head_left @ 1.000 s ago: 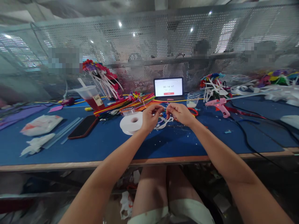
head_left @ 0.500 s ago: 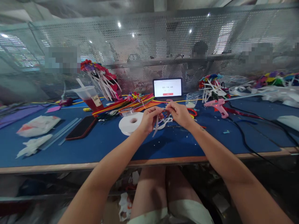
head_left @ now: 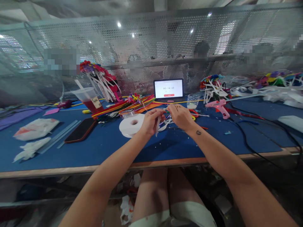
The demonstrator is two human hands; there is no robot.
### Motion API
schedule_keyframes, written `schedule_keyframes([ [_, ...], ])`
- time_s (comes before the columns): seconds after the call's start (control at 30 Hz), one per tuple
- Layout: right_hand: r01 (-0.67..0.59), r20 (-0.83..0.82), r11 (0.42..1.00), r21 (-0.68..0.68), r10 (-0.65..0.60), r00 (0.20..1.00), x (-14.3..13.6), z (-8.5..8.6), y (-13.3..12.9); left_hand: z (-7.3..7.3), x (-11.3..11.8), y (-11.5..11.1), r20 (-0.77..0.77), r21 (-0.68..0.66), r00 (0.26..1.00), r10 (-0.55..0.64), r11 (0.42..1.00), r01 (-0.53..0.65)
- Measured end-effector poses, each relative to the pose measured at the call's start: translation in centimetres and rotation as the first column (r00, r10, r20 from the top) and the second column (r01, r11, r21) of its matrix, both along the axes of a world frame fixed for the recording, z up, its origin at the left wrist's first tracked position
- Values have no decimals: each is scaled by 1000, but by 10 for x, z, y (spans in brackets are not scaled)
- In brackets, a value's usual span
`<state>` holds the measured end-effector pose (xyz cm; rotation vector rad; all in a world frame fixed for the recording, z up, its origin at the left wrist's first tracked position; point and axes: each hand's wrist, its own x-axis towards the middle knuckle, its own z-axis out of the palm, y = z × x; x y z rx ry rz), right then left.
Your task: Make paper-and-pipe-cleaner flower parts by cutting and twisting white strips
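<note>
Over the blue mat (head_left: 176, 148), just in front of the white spool (head_left: 127, 126), both hands work fingertip to fingertip, nearly touching. Left hand (head_left: 151, 121) has a pinch on a pale strip (head_left: 157, 128); the tail hangs below its fingers. Change: right hand (head_left: 181, 116) has rolled over, back of hand up, ring and forearm mark (head_left: 198, 132) now in view. Also new: thin white strand (head_left: 202, 115) showing past its right side. Can't tell if the right fingers are closed on it or on the strip; the tips are hidden. My read: the roll is a wrist turn at the join, with the strip steadied by the left. White loops (head_left: 163, 126) sit just under both hands, red-and-yellow handles (head_left: 194, 118) beside the right. Pink glue gun (head_left: 219, 107) further right, lying untouched. Phone (head_left: 80, 130) well left of left hand.
</note>
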<state>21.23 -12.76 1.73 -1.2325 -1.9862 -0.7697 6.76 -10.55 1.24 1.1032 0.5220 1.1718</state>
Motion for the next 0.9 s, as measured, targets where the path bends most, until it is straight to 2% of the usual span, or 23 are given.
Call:
schedule_keyframes([
  [0.1, 23, 58, 999, 31, -25, 998, 0, 0, 0, 0, 1, -1, 10, 49, 999, 39, 998, -40],
  [0.2, 13, 13, 999, 49, -14, 1000, 0, 0, 0, 1, 2, -1, -11, 116, 997, 79, 990, -78],
  [0.37, -89, -184, 996, 13, 90, 979, -1, 0, -1, 1, 0, 2, -74, 250, 988, 135, 962, -113],
  [0.53, -283, -448, 956, -80, 219, 867, -6, 5, -8, 1, -1, 4, -123, 375, 966, 228, 912, -167],
  [0.63, -407, -573, 902, -147, 258, 778, -7, 8, -10, -1, -3, 7, -151, 482, 937, 314, 851, -208],
  [0.73, -527, -664, 819, -227, 265, 699, -5, 8, -8, -5, -4, 11, -151, 571, 908, 390, 785, -242],
  [0.8, -610, -730, 739, -287, 243, 638, -4, 8, -6, -6, -5, 13, -157, 604, 888, 432, 753, -259],
  [0.9, -738, -850, 578, -348, 137, 508, -5, 9, -6, -8, -5, 14, -155, 618, 869, 470, 733, -286],
])
